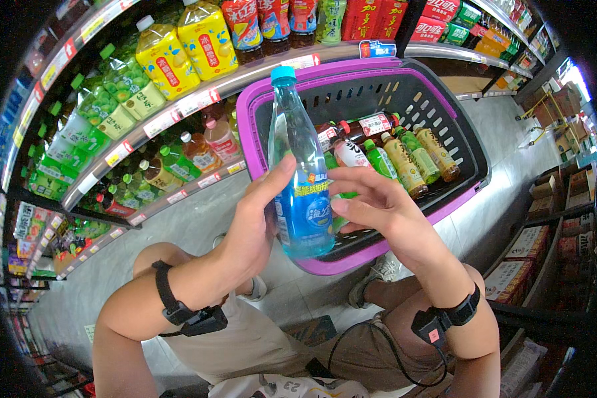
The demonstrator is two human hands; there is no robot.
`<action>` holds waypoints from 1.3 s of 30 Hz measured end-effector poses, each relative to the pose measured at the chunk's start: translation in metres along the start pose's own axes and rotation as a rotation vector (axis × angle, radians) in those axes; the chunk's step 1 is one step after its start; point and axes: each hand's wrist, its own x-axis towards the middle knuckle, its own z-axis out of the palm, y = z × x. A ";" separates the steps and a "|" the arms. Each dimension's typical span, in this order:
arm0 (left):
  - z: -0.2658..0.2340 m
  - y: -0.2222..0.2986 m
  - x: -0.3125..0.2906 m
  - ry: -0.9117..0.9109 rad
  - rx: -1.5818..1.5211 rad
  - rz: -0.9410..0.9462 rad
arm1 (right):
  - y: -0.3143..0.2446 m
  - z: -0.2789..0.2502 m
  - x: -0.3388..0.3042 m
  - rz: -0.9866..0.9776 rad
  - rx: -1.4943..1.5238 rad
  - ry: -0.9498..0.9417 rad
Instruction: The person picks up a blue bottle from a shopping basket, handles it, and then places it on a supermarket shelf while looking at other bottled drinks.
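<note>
The left hand [252,215] is gripping a blue-capped bottle [298,136]; the right hand [385,209] is curving half-open beside it; drink bottles [404,166] are lying inside a purple-rimmed basket [331,266].

A slim, clear plastic bottle [286,136] with a turquoise cap [283,75] on and a blue label [315,211] bearing yellow lettering and a round emblem is held up in the left hand [253,215], near upright, neck tipped a little leftward, label facing the camera, base tinted blue
</note>
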 end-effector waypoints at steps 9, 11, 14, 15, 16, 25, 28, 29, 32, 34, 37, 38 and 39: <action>-0.009 0.010 -0.003 -0.090 0.207 0.236 | 0.000 -0.003 0.005 -0.076 0.202 -0.102; -0.009 0.009 -0.006 -0.139 0.263 0.257 | 0.003 -0.009 0.003 -0.081 0.181 -0.147; -0.009 0.012 -0.009 -0.247 0.318 0.262 | 0.011 -0.013 0.001 0.031 0.309 -0.090; -0.010 0.013 -0.009 -0.313 0.319 0.296 | 0.013 -0.013 0.001 0.030 0.445 -0.101; -0.010 0.013 -0.009 -0.380 0.320 0.329 | 0.015 -0.014 0.000 0.029 0.581 -0.112; -0.005 0.011 -0.015 -0.476 0.422 0.354 | 0.025 -0.023 -0.002 -0.012 0.686 -0.108; -0.007 0.011 -0.012 -0.521 0.393 0.418 | 0.018 -0.012 0.003 -0.044 0.734 -0.120; -0.008 0.010 -0.011 -0.572 0.422 0.474 | 0.019 -0.012 0.004 -0.044 0.733 -0.119; -0.007 0.008 -0.011 -0.536 0.425 0.474 | 0.025 -0.015 0.006 -0.072 0.713 -0.149; -0.007 0.008 -0.009 -0.525 0.414 0.411 | 0.029 -0.017 0.003 -0.045 0.708 -0.090; -0.007 0.007 -0.010 -0.464 0.392 0.304 | 0.037 -0.019 0.003 -0.027 0.725 -0.085; -0.006 0.006 -0.011 -0.422 0.373 0.265 | 0.038 -0.018 0.002 -0.028 0.724 -0.086; -0.006 0.006 -0.011 -0.420 0.374 0.265 | 0.038 -0.018 0.000 -0.017 0.696 -0.077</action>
